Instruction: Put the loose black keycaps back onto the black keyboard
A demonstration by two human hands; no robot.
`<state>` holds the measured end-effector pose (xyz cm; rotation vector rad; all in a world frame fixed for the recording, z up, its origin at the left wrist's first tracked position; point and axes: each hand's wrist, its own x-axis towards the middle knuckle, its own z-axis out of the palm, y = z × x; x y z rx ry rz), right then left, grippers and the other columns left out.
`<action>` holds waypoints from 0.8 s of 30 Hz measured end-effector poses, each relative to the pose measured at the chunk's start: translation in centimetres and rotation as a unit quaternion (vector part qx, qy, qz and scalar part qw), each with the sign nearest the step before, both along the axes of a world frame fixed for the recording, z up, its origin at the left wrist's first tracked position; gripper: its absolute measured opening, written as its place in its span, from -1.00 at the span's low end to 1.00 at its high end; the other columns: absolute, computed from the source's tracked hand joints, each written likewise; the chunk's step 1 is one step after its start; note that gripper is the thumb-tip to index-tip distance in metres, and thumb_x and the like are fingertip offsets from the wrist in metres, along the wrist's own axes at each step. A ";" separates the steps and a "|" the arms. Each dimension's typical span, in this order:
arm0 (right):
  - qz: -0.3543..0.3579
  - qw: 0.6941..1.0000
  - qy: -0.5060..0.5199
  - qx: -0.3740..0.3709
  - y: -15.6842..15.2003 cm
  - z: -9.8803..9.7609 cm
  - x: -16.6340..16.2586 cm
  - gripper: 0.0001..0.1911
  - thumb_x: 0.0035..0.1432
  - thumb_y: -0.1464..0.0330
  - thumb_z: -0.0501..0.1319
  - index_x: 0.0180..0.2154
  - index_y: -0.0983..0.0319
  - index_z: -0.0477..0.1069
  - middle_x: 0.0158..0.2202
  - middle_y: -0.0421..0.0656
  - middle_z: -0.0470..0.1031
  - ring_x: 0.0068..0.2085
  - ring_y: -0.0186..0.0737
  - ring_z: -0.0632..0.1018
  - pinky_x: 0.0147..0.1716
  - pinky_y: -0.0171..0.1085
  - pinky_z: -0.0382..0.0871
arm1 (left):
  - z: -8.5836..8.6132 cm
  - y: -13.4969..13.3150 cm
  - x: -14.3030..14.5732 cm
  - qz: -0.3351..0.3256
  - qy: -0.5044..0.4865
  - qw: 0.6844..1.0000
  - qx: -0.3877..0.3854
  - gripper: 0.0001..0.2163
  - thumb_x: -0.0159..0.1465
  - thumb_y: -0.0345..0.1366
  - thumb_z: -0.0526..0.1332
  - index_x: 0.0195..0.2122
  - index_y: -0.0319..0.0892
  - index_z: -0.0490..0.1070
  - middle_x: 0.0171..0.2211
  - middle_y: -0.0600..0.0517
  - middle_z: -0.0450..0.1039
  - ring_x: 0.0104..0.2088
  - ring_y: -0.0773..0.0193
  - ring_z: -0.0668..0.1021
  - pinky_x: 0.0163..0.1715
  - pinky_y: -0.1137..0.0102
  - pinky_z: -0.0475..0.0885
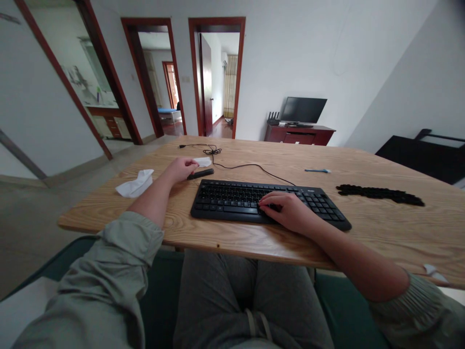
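Observation:
A black keyboard lies across the table in front of me. My right hand rests over its lower right part, the thumb and fingers brought together at the keys. Whatever is between those fingertips is too small to make out. Left of the keyboard, my left hand has its fingers pinched together. It is beside a white tissue and a slim black bar-shaped object; I cannot tell whether it grips either. On the right, small black pieces that look like keycaps lie in a long strip.
The keyboard's black cable runs back to a coiled bundle and plug. A crumpled white tissue lies at the table's left. Behind the keyboard is a blue-handled brush. White scraps lie near the right front edge of the wooden table.

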<state>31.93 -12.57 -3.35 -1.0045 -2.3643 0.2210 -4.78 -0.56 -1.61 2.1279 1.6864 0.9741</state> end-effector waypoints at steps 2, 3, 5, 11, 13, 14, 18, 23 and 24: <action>0.001 1.000 -0.006 -0.002 -0.1 0.0 0.0 -0.80 0.18 0.38 0.18 -0.25 0.18 0.60 -0.18 -0.16 0.59 -0.17 -0.25 0.57 -0.07 -0.24 0.46 | -0.1 0.2 -0.1 -0.005 -0.006 1.000 -0.001 -0.67 0.13 -0.09 0.15 -0.31 -0.22 0.56 -0.50 0.01 0.46 -0.47 0.25 0.44 -0.44 0.39 0.26; 0.000 1.000 -0.012 0.001 -0.2 0.0 0.1 -0.79 0.17 0.39 0.18 -0.25 0.18 0.60 -0.17 -0.16 0.59 -0.17 -0.25 0.57 -0.06 -0.24 0.45 | -0.3 0.3 -0.1 -0.007 -0.008 1.000 -0.003 -0.67 0.13 -0.09 0.15 -0.30 -0.22 0.56 -0.50 0.01 0.47 -0.46 0.24 0.45 -0.43 0.39 0.27; -0.006 0.999 -0.027 0.023 -0.5 -0.1 0.1 -0.77 0.14 0.41 0.19 -0.21 0.20 0.60 -0.14 -0.14 0.59 -0.14 -0.22 0.56 -0.03 -0.21 0.43 | -0.4 0.5 -0.2 -0.009 -0.010 1.000 -0.007 -0.67 0.13 -0.09 0.15 -0.28 -0.22 0.55 -0.51 0.01 0.47 -0.47 0.25 0.44 -0.44 0.39 0.27; -0.009 0.989 -0.097 0.114 -1.5 -0.4 -0.3 -0.68 0.09 0.43 0.16 -0.13 0.25 0.58 -0.09 -0.10 0.57 -0.11 -0.12 0.51 -0.04 -0.13 0.41 | -0.2 -0.1 0.2 -0.007 -0.012 1.000 -0.015 -0.65 0.11 -0.06 0.15 -0.29 -0.23 0.55 -0.51 0.02 0.46 -0.51 0.27 0.41 -0.49 0.42 0.24; -0.017 0.985 -0.117 0.122 -1.8 -0.4 -0.6 -0.67 0.10 0.42 0.15 -0.13 0.28 0.58 -0.10 -0.07 0.57 -0.13 -0.09 0.49 -0.06 -0.12 0.41 | 0.0 -0.3 0.2 -0.007 -0.007 1.000 -0.019 -0.64 0.12 -0.05 0.14 -0.30 -0.22 0.55 -0.52 0.03 0.46 -0.53 0.27 0.40 -0.51 0.42 0.23; -0.022 0.984 -0.123 0.125 -2.0 -0.3 -0.6 -0.66 0.09 0.40 0.16 -0.11 0.29 0.58 -0.10 -0.05 0.57 -0.13 -0.08 0.49 -0.05 -0.11 0.40 | 0.0 -0.4 0.2 -0.006 -0.007 1.000 -0.019 -0.63 0.12 -0.03 0.13 -0.29 -0.21 0.55 -0.52 0.03 0.46 -0.53 0.27 0.39 -0.51 0.42 0.23; -0.048 0.983 -0.117 0.132 -2.7 -0.4 -0.9 -0.59 0.10 0.37 0.15 -0.01 0.28 0.53 -0.01 -0.03 0.52 -0.07 -0.05 0.47 0.00 -0.07 0.35 | -0.1 -0.1 -0.1 0.014 -0.015 1.000 -0.010 -0.61 0.11 0.00 0.14 -0.28 -0.20 0.55 -0.52 0.04 0.44 -0.53 0.28 0.38 -0.52 0.42 0.23; -0.023 0.982 -0.142 0.123 -2.8 0.8 -0.8 -0.59 0.10 0.35 0.16 -0.01 0.25 0.52 0.11 -0.04 0.44 -0.02 -0.02 0.45 0.04 -0.04 0.30 | -0.2 0.0 -0.2 0.015 -0.014 1.000 -0.017 -0.61 0.08 0.01 0.16 -0.30 -0.20 0.56 -0.53 0.04 0.44 -0.54 0.28 0.39 -0.51 0.42 0.24; -0.020 0.982 -0.136 0.128 -2.5 1.4 0.0 -0.59 0.10 0.35 0.15 0.00 0.24 0.51 0.12 -0.06 0.43 0.00 -0.03 0.44 0.06 -0.05 0.29 | -0.1 -0.1 -0.2 0.015 -0.010 1.000 -0.014 -0.61 0.07 0.01 0.16 -0.31 -0.20 0.56 -0.52 0.04 0.45 -0.52 0.27 0.40 -0.50 0.41 0.25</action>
